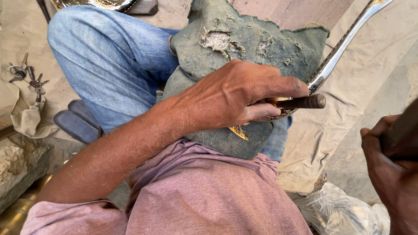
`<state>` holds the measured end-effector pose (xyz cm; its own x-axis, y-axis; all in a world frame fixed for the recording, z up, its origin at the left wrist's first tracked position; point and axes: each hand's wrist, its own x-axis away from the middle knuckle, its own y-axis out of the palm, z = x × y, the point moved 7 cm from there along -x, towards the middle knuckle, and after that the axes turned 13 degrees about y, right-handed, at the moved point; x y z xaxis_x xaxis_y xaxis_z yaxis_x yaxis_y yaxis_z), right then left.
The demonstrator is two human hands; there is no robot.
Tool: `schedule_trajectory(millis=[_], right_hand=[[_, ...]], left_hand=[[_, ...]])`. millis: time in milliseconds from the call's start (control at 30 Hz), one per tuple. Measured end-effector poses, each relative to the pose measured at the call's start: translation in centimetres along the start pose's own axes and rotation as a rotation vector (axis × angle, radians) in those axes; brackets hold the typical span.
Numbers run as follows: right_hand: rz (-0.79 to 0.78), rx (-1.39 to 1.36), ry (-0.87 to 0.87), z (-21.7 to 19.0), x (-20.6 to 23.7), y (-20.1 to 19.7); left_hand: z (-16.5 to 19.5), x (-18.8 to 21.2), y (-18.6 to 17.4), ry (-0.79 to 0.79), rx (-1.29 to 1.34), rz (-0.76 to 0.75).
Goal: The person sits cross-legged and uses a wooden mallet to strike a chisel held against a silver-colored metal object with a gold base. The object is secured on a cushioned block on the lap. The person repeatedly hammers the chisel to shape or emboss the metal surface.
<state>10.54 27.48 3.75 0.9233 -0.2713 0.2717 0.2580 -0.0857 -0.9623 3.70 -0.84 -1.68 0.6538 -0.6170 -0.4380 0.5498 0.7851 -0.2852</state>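
My left hand (pixel 237 93) lies across my lap and grips a short dark rod-like punch (pixel 305 102), its blunt end sticking out to the right. Under that hand a long shiny curved metal piece (pixel 337 52) rests on a worn grey-green padded cloth (pixel 244 39) over my knee, running up to the top right. A gold patterned tip (pixel 239 132) shows below the hand. My right hand (pixel 389 167) is at the right edge, closed around a dark handle (pixel 402 128); the tool's head is out of view.
I sit on a beige ground cloth (pixel 370 78) in blue jeans (pixel 109 61). A bunch of keys (pixel 28 78) lies at the left beside a dark sandal (pixel 78 122). A stone block (pixel 17 165) is at lower left, a crumpled plastic bag (pixel 344 213) at lower right.
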Motion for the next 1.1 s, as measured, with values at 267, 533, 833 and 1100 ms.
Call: schedule_trajectory(millis=[267, 533, 833, 1100], right_hand=[[0.095, 0.514, -0.203, 3.0, -0.1, 2.6], [-0.001, 0.334, -0.03, 8.9, -0.5, 5.0], [0.031, 0.233, -0.056, 6.7, -0.5, 3.7], [0.04, 0.178, -0.059, 4.8, -0.4, 2.3]], left_hand=[[0.1, 0.0, -0.1, 0.001, 0.0, -0.009], [0.0, -0.4, 0.1, 0.004, -0.006, -0.025], [-0.2, -0.6, 0.2, 0.008, -0.003, -0.014], [0.1, -0.5, -0.1, 0.035, -0.017, -0.019]])
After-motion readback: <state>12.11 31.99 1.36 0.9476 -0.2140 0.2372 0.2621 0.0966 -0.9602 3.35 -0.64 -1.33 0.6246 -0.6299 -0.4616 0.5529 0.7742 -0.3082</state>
